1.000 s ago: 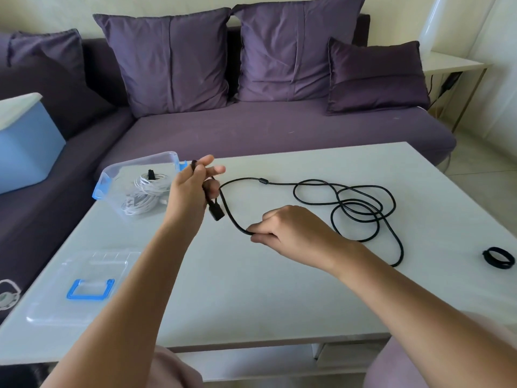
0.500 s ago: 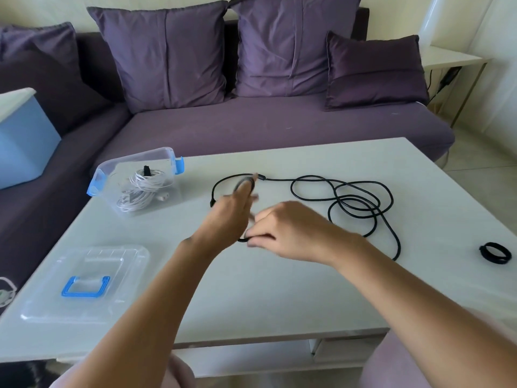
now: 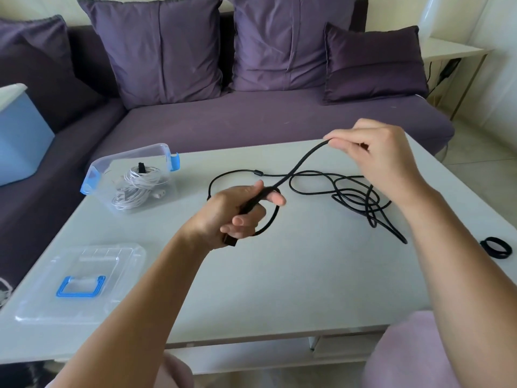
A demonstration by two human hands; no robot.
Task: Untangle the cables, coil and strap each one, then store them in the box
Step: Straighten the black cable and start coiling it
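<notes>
Wht table [image 3: 307, 275], box [image 3: 128, 159], lid [image 3: 120, 261], blk cable [image 3: 258, 173], strap [image 3: 493, 240]

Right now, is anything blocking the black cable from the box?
Nothing visible. The box stands open, its lid lying apart, and bare table lies between it and the black cable. A white cable already sits inside.

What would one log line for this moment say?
step: coiling black cable; left hand: grips plug end; right hand: pinches cable; white cable: in box; strap: on table

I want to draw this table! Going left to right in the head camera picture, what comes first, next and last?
Clear box holding the white cable, left hand, right hand, black strap. The lid and black cable overlap these, so they're skipped.
</notes>
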